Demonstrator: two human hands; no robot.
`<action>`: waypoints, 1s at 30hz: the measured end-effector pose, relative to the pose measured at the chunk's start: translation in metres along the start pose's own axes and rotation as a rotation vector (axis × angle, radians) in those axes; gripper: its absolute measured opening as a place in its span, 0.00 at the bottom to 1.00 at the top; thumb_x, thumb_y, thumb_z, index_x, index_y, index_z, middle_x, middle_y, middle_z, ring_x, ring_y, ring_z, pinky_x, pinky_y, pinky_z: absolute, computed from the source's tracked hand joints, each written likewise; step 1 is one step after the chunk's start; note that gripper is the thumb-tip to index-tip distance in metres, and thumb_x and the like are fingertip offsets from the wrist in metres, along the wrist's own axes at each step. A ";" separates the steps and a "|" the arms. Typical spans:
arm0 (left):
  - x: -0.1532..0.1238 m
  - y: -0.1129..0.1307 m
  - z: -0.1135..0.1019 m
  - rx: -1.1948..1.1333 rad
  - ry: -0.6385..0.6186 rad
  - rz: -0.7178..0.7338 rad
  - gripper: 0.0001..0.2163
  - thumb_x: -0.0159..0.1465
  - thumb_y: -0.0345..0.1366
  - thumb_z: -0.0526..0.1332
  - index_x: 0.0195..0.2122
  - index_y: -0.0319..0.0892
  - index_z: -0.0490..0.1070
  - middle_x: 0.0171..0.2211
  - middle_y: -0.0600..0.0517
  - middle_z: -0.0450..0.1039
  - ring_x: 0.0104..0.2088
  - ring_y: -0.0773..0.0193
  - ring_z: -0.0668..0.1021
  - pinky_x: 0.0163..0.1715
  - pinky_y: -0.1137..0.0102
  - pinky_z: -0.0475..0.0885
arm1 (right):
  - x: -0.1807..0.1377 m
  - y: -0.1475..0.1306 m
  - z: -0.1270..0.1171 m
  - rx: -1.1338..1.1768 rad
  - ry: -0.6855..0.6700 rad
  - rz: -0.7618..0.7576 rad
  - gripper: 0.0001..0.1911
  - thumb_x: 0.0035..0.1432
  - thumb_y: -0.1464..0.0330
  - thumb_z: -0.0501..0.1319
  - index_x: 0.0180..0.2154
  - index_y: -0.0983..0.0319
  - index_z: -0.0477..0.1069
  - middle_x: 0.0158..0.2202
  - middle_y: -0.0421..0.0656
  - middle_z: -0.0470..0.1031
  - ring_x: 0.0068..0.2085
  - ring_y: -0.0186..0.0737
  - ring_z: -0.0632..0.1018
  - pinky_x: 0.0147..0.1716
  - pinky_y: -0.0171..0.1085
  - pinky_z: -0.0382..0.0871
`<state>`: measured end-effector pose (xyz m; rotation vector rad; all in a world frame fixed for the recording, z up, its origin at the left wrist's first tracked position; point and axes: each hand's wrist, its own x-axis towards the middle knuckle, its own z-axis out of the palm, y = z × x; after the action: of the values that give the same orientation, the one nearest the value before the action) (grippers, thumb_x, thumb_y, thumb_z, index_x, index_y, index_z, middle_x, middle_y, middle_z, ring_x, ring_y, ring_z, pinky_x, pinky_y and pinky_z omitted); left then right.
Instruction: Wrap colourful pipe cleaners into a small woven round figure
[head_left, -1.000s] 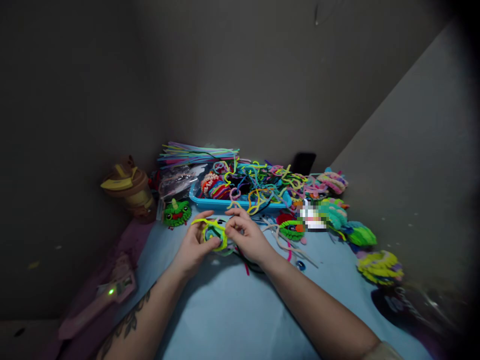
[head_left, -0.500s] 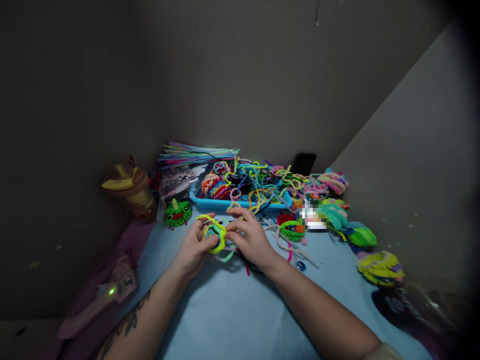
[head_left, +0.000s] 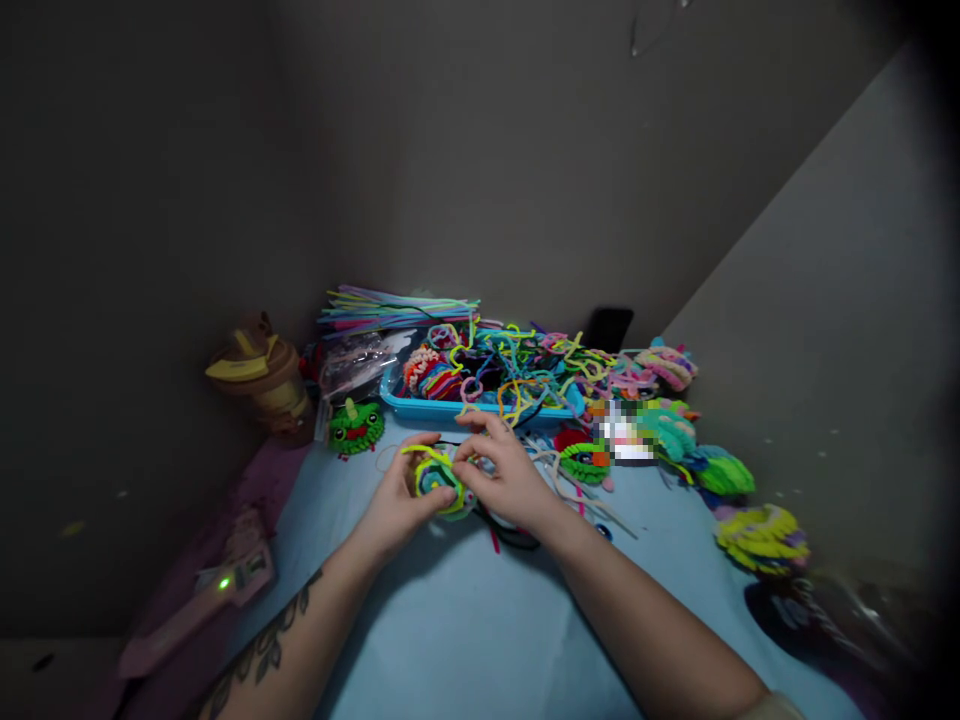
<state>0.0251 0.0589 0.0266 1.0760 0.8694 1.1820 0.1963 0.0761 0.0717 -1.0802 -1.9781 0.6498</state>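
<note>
Between my hands is a small round coil of pipe cleaners (head_left: 433, 480), yellow on the outside with green and teal inside. My left hand (head_left: 405, 500) is closed on its left side, the thumb lying across its front. A yellow end sticks out above the coil. My right hand (head_left: 506, 475) pinches at the coil's right edge, its thumb and fingertips together near the yellow strand; the exact grip is partly hidden. Loose grey pipe cleaners (head_left: 592, 495) lie just right of my right hand.
Behind my hands, a blue tray (head_left: 420, 408) overflows with tangled pipe cleaners. A green figure (head_left: 357, 428) sits left of it, beside a brown cup (head_left: 262, 385). Several fuzzy pieces, including a yellow one (head_left: 761, 537), line the right side. A pink glue gun (head_left: 202, 610) lies at left.
The coil has shifted slightly right and turned, showing more of its teal and green middle. My left hand moved right with it; my right hand stays nearly in place.
</note>
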 end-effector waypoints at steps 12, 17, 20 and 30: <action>-0.004 -0.001 0.002 0.174 -0.033 0.133 0.50 0.56 0.35 0.67 0.68 0.55 0.29 0.44 0.52 0.66 0.41 0.64 0.72 0.43 0.68 0.68 | 0.000 0.004 0.010 0.074 0.038 0.146 0.08 0.54 0.74 0.58 0.24 0.61 0.67 0.39 0.44 0.67 0.45 0.41 0.71 0.48 0.41 0.65; -0.002 0.001 -0.001 0.426 -0.116 0.243 0.21 0.56 0.36 0.65 0.52 0.44 0.70 0.47 0.46 0.70 0.49 0.55 0.72 0.51 0.62 0.65 | 0.000 0.003 0.012 0.155 0.015 0.177 0.09 0.53 0.73 0.59 0.22 0.61 0.65 0.35 0.41 0.65 0.39 0.37 0.71 0.43 0.39 0.65; -0.001 0.001 0.001 0.405 -0.056 0.214 0.19 0.55 0.35 0.66 0.49 0.42 0.71 0.46 0.46 0.72 0.49 0.54 0.72 0.52 0.61 0.65 | 0.001 0.005 0.013 0.191 0.025 0.221 0.09 0.53 0.72 0.60 0.22 0.61 0.67 0.33 0.40 0.65 0.37 0.36 0.71 0.40 0.37 0.66; -0.002 0.012 0.006 0.112 0.181 0.070 0.22 0.49 0.35 0.71 0.46 0.42 0.71 0.43 0.49 0.71 0.43 0.59 0.74 0.42 0.69 0.69 | 0.003 0.006 0.000 0.192 0.095 0.101 0.05 0.56 0.71 0.59 0.35 0.59 0.73 0.42 0.45 0.68 0.45 0.41 0.73 0.41 0.39 0.70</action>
<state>0.0271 0.0567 0.0397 1.1094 1.0558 1.3173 0.1983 0.0816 0.0688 -1.0775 -1.7508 0.8096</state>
